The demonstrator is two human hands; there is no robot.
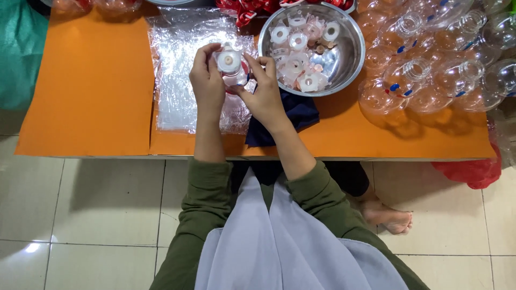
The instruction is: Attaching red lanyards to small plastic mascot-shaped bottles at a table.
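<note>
Both arms reach forward, bent a little at the elbows, in green sleeves pushed up to the forearms. The left hand (207,83) is curled, its thumb and fingers pinching in toward the right hand. The right hand (264,96) sits just beside it, fingers bent, thumb pointing at the left hand. Both wrists are straight.

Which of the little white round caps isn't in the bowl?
The white cap held up between the left hand and right hand, over the clear plastic sheet. All the other white caps lie piled inside the metal bowl.
</note>
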